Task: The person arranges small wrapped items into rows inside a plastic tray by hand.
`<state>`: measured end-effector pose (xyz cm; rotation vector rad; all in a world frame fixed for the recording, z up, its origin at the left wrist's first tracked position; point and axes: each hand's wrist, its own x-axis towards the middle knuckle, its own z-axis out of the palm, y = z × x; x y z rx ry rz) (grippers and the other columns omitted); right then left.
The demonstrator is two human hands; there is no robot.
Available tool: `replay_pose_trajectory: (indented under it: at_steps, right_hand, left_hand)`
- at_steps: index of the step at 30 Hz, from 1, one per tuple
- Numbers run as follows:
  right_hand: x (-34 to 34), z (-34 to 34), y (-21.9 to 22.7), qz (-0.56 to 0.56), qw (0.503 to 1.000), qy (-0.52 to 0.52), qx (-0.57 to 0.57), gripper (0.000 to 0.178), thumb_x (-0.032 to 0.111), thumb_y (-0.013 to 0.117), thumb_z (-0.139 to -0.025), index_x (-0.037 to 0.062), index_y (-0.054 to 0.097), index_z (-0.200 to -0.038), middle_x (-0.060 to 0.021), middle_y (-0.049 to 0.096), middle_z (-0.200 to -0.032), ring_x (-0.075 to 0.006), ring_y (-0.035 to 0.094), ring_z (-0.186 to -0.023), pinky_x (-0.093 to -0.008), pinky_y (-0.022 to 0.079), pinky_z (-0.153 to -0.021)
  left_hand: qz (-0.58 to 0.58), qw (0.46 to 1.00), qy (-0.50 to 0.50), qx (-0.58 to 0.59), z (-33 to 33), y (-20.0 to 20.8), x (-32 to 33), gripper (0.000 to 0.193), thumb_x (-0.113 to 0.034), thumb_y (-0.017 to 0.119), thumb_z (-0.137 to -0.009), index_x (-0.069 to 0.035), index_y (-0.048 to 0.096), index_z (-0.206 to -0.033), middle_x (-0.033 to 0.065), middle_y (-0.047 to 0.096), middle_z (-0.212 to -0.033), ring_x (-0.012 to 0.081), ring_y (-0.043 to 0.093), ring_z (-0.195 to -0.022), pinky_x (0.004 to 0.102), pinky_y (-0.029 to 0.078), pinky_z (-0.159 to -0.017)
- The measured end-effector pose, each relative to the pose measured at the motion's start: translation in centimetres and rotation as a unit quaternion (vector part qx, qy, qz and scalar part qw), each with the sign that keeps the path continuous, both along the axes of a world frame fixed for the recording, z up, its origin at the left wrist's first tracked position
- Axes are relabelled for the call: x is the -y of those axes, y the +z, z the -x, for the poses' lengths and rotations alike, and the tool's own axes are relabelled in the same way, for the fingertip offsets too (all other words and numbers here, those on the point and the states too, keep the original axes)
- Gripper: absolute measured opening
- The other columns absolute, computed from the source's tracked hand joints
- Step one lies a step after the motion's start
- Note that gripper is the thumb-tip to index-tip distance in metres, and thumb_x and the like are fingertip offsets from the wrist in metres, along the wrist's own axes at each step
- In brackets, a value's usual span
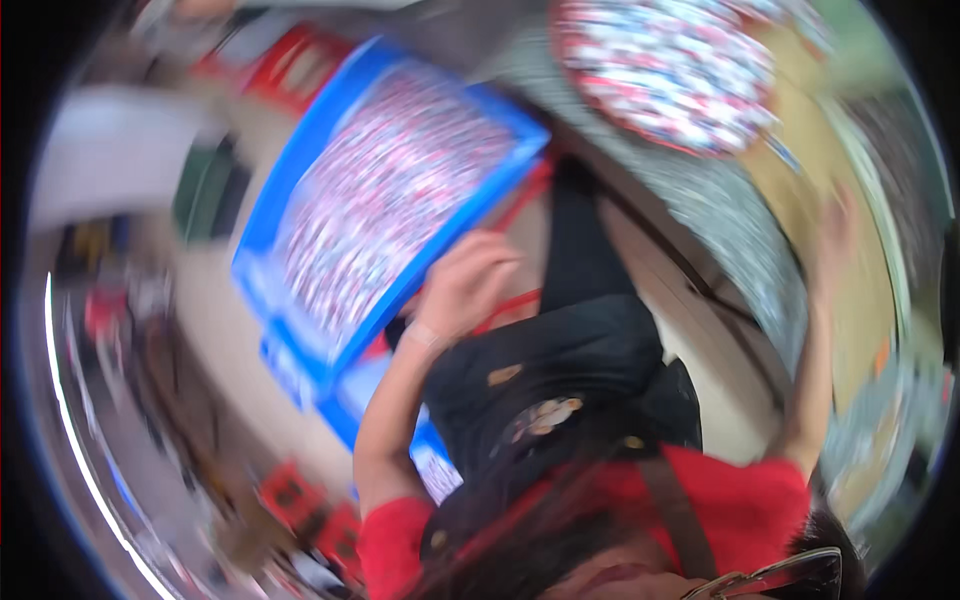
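My left hand [472,283] is beside the near right edge of a blue bin [405,262], its fingers curled in. Whatever those fingers may hold is hidden. Many small white, red and blue pieces [390,190] fill the bin, too blurred for their kind to show. Over the tan tabletop [860,330] on the right, my right hand [836,235] is smeared by motion. Farther up the table stands a round red-rimmed container heaped with similar small pieces [670,75]; my right hand is apart from it.
A slim pen-like item [784,153] lies by the round container. Clear crinkled plastic [720,190] covers the table's near side. Beyond the blue bin is a red crate [300,68], with a dark green box [208,192] to its left. More red crates [290,492] stand at lower left.
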<state>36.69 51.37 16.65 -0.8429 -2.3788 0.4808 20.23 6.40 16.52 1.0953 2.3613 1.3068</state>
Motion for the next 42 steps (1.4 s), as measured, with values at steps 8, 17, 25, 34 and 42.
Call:
replay_pose_trajectory:
  at_steps: [8,17,25,34,42]
  right_hand:
    - [20.7,1.7,0.0,0.114,0.879,0.457,0.072,0.025,-0.003,0.060,-0.085,-0.0017,0.064,-0.111,-0.0180,0.063,-0.109,-0.0326,0.062,-0.100,-0.0380,0.049,-0.089]
    - [35.8,16.6,-5.2,0.165,0.721,0.664,0.111,0.013,0.002,0.066,-0.084,-0.0012,0.066,-0.097,-0.0163,0.064,-0.094,-0.0341,0.062,-0.086,-0.0400,0.051,-0.075]
    - [42.8,25.2,-9.2,0.148,0.706,0.667,0.187,0.014,0.004,0.065,-0.084,-0.0001,0.068,-0.096,-0.0152,0.060,-0.080,-0.0334,0.062,-0.075,-0.0420,0.050,-0.066]
    - [41.6,26.0,-10.7,0.180,0.710,0.638,0.237,0.021,0.004,0.066,-0.084,-0.0006,0.066,-0.104,-0.0156,0.062,-0.090,-0.0322,0.063,-0.076,-0.0397,0.051,-0.068]
    - [40.8,27.0,-10.8,0.210,0.710,0.638,0.212,0.025,0.004,0.066,-0.085,-0.0005,0.065,-0.109,-0.0160,0.063,-0.093,-0.0318,0.063,-0.078,-0.0385,0.050,-0.070]
  left_hand:
    - [0.023,0.960,0.195,0.199,0.7,-9.7,13.2,0.015,-0.012,0.059,-0.093,-0.002,0.067,-0.101,0.0070,0.065,-0.087,0.0150,0.065,-0.076,0.0310,0.053,-0.069]
    - [0.231,0.900,0.368,-0.040,10.5,-15.7,23.1,0.014,-0.013,0.065,-0.079,-0.004,0.070,-0.088,0.0174,0.065,-0.091,0.0365,0.063,-0.087,0.0455,0.050,-0.080]
    - [0.315,0.915,0.250,0.019,13.4,-17.4,23.3,0.021,-0.013,0.065,-0.077,-0.005,0.069,-0.096,0.0148,0.064,-0.097,0.0335,0.059,-0.101,0.0425,0.048,-0.092]
    - [0.209,0.954,0.215,-0.019,11.8,-16.5,23.0,0.021,-0.007,0.062,-0.080,-0.001,0.061,-0.100,0.0162,0.056,-0.097,0.0358,0.057,-0.096,0.0433,0.047,-0.085]
    - [0.166,0.962,0.211,-0.057,10.4,-17.9,18.8,0.033,-0.013,0.077,-0.071,-0.007,0.056,-0.096,0.0114,0.053,-0.096,0.0326,0.061,-0.086,0.0426,0.049,-0.071]
